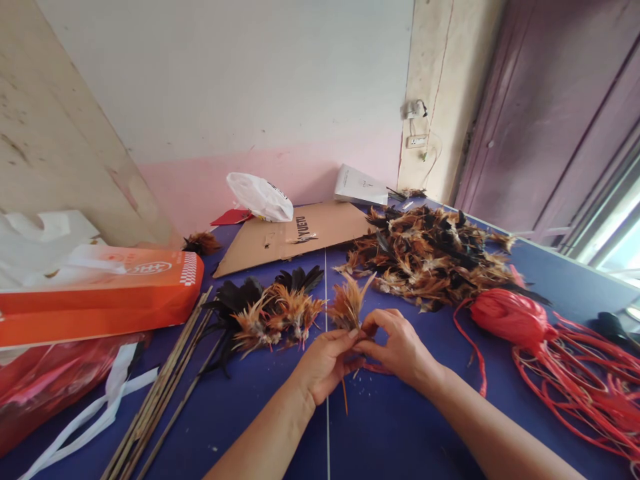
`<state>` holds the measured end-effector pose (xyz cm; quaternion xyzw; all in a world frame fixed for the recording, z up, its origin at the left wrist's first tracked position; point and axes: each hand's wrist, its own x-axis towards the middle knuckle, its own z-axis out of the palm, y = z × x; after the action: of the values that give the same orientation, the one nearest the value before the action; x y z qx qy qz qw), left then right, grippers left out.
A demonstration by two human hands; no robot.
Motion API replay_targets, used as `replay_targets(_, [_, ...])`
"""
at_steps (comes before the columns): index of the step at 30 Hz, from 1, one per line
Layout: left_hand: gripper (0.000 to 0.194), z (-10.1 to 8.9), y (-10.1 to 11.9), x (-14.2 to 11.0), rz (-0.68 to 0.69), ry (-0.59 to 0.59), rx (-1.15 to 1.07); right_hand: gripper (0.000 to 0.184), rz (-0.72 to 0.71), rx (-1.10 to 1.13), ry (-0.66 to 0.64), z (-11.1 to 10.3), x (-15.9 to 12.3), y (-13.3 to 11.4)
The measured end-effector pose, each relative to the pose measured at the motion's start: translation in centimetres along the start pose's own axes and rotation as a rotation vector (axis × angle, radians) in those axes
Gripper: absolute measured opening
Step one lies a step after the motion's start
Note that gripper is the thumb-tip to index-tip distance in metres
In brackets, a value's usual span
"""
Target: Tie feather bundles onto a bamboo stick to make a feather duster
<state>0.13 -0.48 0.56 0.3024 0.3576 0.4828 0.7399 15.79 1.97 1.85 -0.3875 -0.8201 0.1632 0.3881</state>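
Observation:
My left hand (327, 363) pinches the base of a small bundle of orange-brown feathers (347, 303), which fans upward above the blue table (410, 433). My right hand (397, 347) meets it from the right, fingers closed at the bundle's base, with a red string (373, 367) running under them. A thin strand hangs below the left hand. Left of the hands lie tied feather bunches (275, 310), orange and black.
A big heap of loose feathers (430, 257) lies behind the hands. A roll of red string (510, 317) with loose strands sits right. Thin sticks (160, 393), an orange bag (100, 293), flat cardboard (295, 237) and a white plastic bag (260, 197) are left and behind.

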Motion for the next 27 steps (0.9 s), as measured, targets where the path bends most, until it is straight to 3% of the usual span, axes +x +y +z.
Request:
replay_targets(6, [0.016, -0.25, 0.35, 0.11, -0.004, -0.041, 0.090, 0.021, 0.130, 0.290, -0.133, -0.07, 0.18, 0.43])
replay_targets(10, [0.018, -0.05, 0.26, 0.24, 0.173, -0.007, 0.278, 0.023, 0.271, 0.545, -0.151, -0.03, 0.50, 0.73])
replay_targets(17, [0.019, -0.27, -0.34, 0.65, 0.400, 0.045, 0.652, 0.013, 0.307, 0.496, -0.035, 0.38, 0.60, 0.63])
replay_targets(22, [0.018, -0.08, 0.05, 0.39, 0.392, 0.008, 0.676, 0.013, 0.331, 0.597, -0.051, 0.74, 0.43, 0.94])
replay_targets(27, [0.014, -0.05, 0.08, 0.21, 0.299, -0.045, 0.611, 0.018, 0.346, 0.743, -0.102, 0.83, 0.44, 1.02])
